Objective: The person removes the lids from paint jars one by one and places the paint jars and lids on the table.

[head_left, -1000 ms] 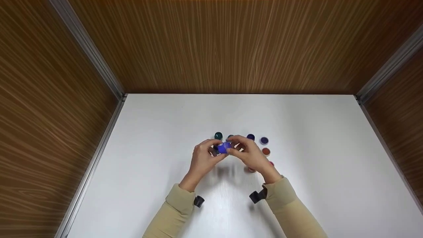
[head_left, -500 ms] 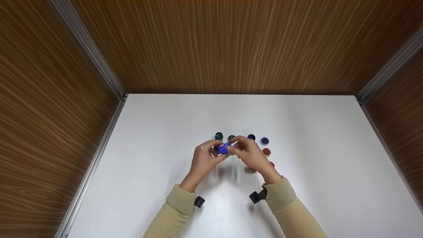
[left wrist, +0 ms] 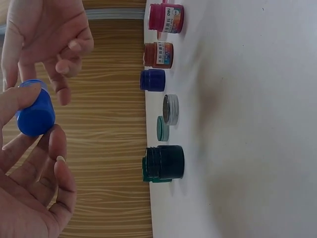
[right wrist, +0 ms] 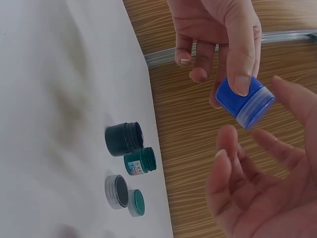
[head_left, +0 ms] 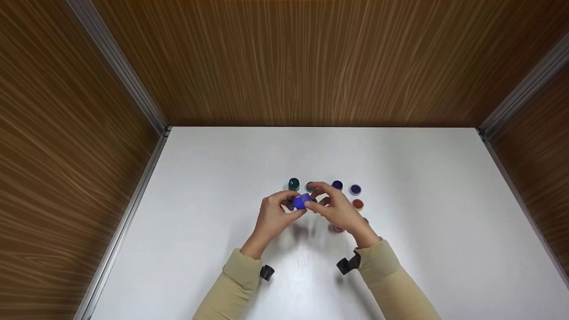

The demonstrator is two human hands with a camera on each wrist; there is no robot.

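A small blue paint jar [head_left: 301,202] with a ribbed blue lid [right wrist: 255,108] is held above the table, tilted. My left hand [head_left: 275,215] pinches its body between thumb and fingers, as the right wrist view shows. Around the lid end, my right hand [head_left: 338,211] has its thumb and fingers spread, with small gaps to the lid in the right wrist view. On the table beyond, a dark green jar [left wrist: 166,162], a green jar [right wrist: 140,161], a dark blue jar [left wrist: 153,80], an orange-brown jar [left wrist: 159,54] and a magenta jar [left wrist: 169,19] stand uncapped or partly hidden.
Loose round lids lie among the jars, one dark-faced [right wrist: 117,191] and one teal [right wrist: 136,203]. Right of them in the head view are a purple disc [head_left: 355,190] and an orange disc [head_left: 358,204]. Wood-grain panels [head_left: 284,62] border the white table [head_left: 213,178].
The blue jar has turned a little and sunk slightly between the hands. My right fingers have shifted around its lid end. Both arms have stayed nearly in place.
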